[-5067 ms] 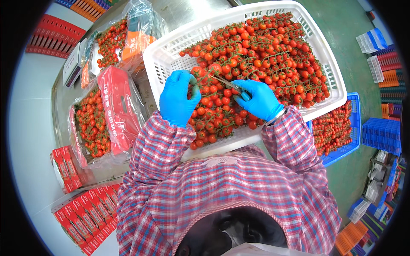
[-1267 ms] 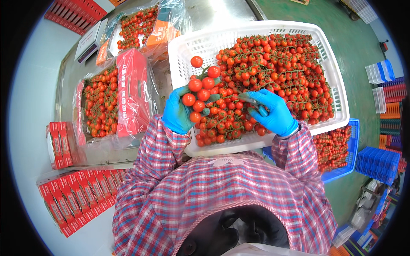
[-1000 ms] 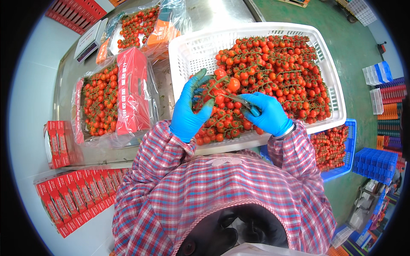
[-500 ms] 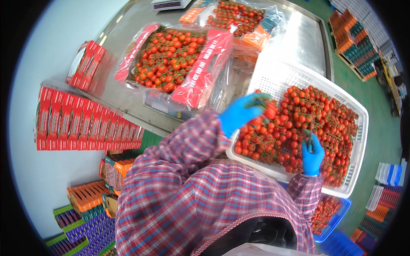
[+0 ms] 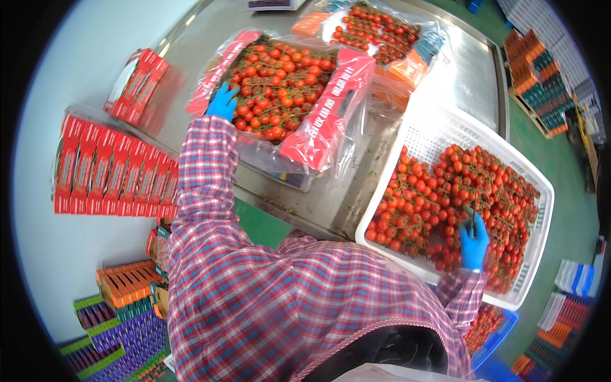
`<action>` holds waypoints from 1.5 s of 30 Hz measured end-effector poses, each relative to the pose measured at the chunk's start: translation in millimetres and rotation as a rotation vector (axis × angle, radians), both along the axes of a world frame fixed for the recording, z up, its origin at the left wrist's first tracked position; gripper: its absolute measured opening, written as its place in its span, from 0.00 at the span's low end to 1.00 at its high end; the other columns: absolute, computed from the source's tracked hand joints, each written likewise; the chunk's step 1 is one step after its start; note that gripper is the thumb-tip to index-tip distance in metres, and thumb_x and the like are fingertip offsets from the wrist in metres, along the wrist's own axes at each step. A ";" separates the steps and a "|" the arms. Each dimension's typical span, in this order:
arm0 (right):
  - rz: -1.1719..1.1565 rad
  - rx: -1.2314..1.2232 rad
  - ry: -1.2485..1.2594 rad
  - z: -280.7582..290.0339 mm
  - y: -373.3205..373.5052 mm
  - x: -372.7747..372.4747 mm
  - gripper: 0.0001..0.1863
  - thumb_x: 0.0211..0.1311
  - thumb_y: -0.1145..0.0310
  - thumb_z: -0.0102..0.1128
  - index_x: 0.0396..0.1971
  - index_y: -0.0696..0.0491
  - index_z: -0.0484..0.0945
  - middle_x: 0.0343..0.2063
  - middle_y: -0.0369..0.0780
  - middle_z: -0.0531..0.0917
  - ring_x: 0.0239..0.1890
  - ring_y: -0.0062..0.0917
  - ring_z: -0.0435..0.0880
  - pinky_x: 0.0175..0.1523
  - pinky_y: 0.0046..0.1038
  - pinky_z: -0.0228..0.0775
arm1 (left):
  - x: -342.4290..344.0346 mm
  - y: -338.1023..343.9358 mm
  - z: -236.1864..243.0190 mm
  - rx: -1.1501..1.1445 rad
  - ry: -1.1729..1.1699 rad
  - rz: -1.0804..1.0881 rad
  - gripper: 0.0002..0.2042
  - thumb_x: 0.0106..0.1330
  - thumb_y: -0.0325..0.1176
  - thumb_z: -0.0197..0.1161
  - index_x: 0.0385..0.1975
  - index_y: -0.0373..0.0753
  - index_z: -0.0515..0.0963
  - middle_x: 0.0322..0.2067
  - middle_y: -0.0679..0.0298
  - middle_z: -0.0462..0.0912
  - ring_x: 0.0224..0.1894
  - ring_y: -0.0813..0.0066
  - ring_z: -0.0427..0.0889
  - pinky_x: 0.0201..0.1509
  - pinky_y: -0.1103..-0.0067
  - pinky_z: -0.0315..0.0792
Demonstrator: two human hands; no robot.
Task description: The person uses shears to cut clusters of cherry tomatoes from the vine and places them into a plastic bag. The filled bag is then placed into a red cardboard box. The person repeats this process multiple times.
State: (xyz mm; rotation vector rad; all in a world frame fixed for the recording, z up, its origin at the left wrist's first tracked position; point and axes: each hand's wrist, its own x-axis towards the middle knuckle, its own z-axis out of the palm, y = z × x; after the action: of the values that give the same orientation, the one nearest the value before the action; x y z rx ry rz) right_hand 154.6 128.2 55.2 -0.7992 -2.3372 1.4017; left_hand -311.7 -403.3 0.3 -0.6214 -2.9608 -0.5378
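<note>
Red cherry tomatoes (image 5: 503, 191) in 4 containers
Nearest, 1 blue plastic crate (image 5: 505, 332); 1 white plastic crate (image 5: 433, 135), where the blue-gloved right hand (image 5: 473, 247) grips 1 dark slim tool (image 5: 473, 219); 1 bagged red cardboard box (image 5: 329, 111), the blue-gloved left hand (image 5: 223, 103) at its edge, grip unclear; beyond, 1 orange-and-green carton (image 5: 412, 67).

The light was bright. Strong glare whitened the metal table (image 5: 472, 71), and small reflections shone on the plastic wrap (image 5: 318, 155). Toward the dark round border, straight edges were bent.
</note>
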 end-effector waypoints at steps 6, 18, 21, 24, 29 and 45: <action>-0.205 0.029 0.066 2.5 16.2 10.4 0.21 0.51 0.77 0.61 0.49 0.53 0.75 0.30 0.31 0.74 0.31 0.12 0.69 0.37 0.17 0.64 | -12.5 26.3 60.0 -0.233 -0.267 0.084 0.22 0.64 0.42 0.52 0.56 0.39 0.67 0.57 0.51 0.67 0.60 0.54 0.64 0.65 0.67 0.57; -0.372 -0.092 0.343 18.6 24.4 21.3 0.20 0.51 0.82 0.58 0.46 0.56 0.74 0.32 0.32 0.74 0.36 0.13 0.73 0.41 0.16 0.68 | 196.5 550.0 -7.6 -0.006 -0.416 -1.007 0.27 0.57 0.34 0.59 0.58 0.37 0.63 0.55 0.49 0.68 0.58 0.54 0.67 0.62 0.69 0.61; -0.386 0.038 0.321 13.3 28.1 23.7 0.21 0.49 0.80 0.61 0.47 0.55 0.74 0.32 0.34 0.74 0.34 0.16 0.74 0.39 0.19 0.68 | 188.6 576.1 -19.7 -0.104 -0.603 -0.981 0.31 0.49 0.36 0.64 0.55 0.34 0.66 0.48 0.49 0.74 0.51 0.56 0.74 0.56 0.69 0.68; -0.353 0.144 0.303 11.2 30.8 24.3 0.21 0.48 0.78 0.62 0.46 0.55 0.74 0.32 0.37 0.74 0.33 0.20 0.75 0.39 0.22 0.69 | 171.5 556.8 -23.8 -0.190 -0.913 -0.912 0.26 0.48 0.37 0.66 0.47 0.31 0.72 0.38 0.55 0.79 0.41 0.68 0.78 0.45 0.75 0.74; -0.295 0.160 0.291 12.7 27.1 23.3 0.20 0.47 0.78 0.64 0.44 0.56 0.74 0.34 0.38 0.75 0.34 0.23 0.77 0.40 0.24 0.70 | 174.9 478.1 -7.7 0.241 -1.451 -0.509 0.16 0.57 0.30 0.56 0.45 0.32 0.72 0.38 0.56 0.79 0.42 0.68 0.78 0.46 0.77 0.74; 0.267 0.390 -0.112 37.1 -10.3 16.1 0.17 0.46 0.70 0.57 0.41 0.46 0.78 0.22 0.39 0.75 0.24 0.33 0.77 0.27 0.33 0.68 | 287.2 357.0 87.6 1.041 -1.604 -0.611 0.45 0.48 0.15 0.58 0.67 0.43 0.41 0.61 0.58 0.58 0.61 0.65 0.64 0.59 0.73 0.66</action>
State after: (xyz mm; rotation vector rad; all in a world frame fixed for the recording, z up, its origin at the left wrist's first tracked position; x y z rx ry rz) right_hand 170.7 117.9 92.4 -0.4766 -2.7625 0.9546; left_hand -24.5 -46.3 87.9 -1.2104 -2.2385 -3.5851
